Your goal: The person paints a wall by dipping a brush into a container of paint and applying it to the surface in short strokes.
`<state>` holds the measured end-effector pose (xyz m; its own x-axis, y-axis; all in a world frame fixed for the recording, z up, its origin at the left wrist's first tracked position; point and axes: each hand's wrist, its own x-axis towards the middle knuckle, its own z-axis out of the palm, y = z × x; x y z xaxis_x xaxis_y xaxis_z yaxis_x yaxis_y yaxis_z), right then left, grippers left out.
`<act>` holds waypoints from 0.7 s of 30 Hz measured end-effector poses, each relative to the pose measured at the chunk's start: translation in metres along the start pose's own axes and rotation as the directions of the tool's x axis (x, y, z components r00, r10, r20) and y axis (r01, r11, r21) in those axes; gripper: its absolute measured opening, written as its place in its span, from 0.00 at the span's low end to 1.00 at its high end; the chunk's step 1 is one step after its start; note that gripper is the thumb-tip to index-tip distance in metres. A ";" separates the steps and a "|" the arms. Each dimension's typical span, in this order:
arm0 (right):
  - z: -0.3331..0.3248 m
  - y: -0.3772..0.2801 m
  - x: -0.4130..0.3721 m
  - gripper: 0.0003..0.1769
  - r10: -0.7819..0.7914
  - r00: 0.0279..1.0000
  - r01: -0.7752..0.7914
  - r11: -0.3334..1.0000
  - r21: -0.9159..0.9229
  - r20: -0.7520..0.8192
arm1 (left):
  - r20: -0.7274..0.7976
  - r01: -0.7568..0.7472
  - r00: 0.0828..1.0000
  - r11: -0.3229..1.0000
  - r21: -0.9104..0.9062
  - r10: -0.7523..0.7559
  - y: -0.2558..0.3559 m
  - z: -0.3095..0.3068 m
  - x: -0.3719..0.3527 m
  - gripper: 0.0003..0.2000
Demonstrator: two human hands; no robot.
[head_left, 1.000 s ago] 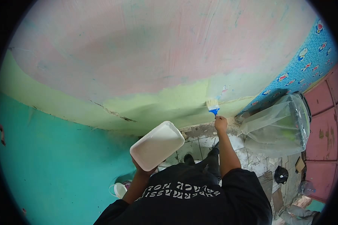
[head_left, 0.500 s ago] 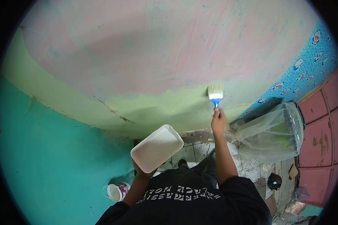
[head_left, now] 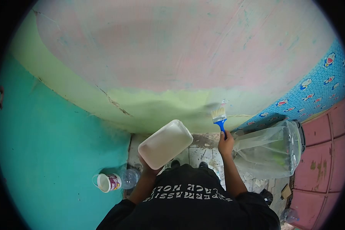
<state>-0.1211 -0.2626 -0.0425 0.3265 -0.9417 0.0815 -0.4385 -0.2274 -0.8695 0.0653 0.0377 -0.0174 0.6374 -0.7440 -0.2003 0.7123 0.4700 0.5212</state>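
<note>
My right hand (head_left: 226, 144) is closed around the blue handle of a paintbrush (head_left: 219, 115). Its pale bristles point up toward the wall (head_left: 149, 103), overlapping the lower part of it in this view. That wall is patchy pink above and light green below, with a paler greyish patch near the brush. My left hand (head_left: 148, 167) supports a white rectangular tray (head_left: 166, 144) from below, mostly hidden by it. The tray is tilted, and a thin whitish layer covers its inside.
At left, by the teal wall (head_left: 57, 153), are a small white bucket (head_left: 109, 183) and a clear plastic bottle (head_left: 130, 178). A plastic-covered object (head_left: 270, 151) stands at right, beside blue patterned wallpaper (head_left: 291, 100) and pink panels (head_left: 318, 153). Worn tiles (head_left: 200, 154) cover the floor.
My right hand has drawn the paintbrush down, away from the pale patch on the wall. The tray has shifted slightly right and up in view as the camera moved.
</note>
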 end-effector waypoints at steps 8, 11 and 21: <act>-0.143 -0.135 0.009 0.07 -0.222 0.959 0.077 0.802 0.592 0.176 | 0.058 0.030 0.998 0.992 -0.124 -0.023 -0.066 0.082 0.022 0.39; -0.179 -0.144 0.020 0.07 -0.465 0.826 0.249 0.808 0.534 0.318 | 0.066 0.060 0.997 0.981 -0.186 -0.048 -0.089 0.102 0.026 0.38; -0.217 -0.125 0.039 0.08 -0.510 0.553 0.066 0.815 0.576 0.659 | 0.096 0.043 0.995 0.988 -0.148 -0.029 -0.141 0.138 0.042 0.36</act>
<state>-0.2355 -0.3249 0.1749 0.9558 -0.2416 0.1677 0.1462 -0.1043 -0.9837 -0.0488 -0.1247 0.0151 0.5851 -0.7997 -0.1344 0.7748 0.5025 0.3836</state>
